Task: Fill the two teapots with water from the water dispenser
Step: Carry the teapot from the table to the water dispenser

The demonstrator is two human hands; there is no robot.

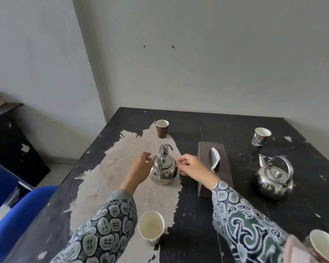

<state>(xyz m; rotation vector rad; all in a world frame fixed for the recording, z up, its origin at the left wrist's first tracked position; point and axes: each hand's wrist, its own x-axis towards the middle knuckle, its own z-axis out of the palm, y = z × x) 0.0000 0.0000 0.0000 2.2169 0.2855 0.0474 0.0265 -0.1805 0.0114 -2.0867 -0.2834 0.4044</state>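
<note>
Nearest you, a white paper cup [151,227] stands open-mouthed on the worn, pale patch of the black table [239,211], between your two patterned sleeves, and another cup [324,245] shows partly at the lower right corner. Your left hand [141,168] reaches forward with its fingers spread and loosely curved, right beside the left flank of the small steel teapot [162,170]; whether it actually touches the metal you cannot tell from here. Your right hand [194,170] sits at the teapot's right side, fingers bent and drawn together near the rim, gripping nothing that can be clearly seen. That teapot rests upright on the peeled area with its lid on, its handle raised and its spout pointing away from you. Just right of your right hand lies a dark tissue box [216,170] with a white tissue sticking out of the top. Well apart to the right stands the second teapot [275,178], also upright and lidded, its handle tilted to the right and its spout at upper left. Farther back, a brown paper cup [162,128] stands beyond the first teapot, and a printed coffee cup [261,136] leans near the far right. A blue chair [17,221] sits at the table's left edge.
</note>
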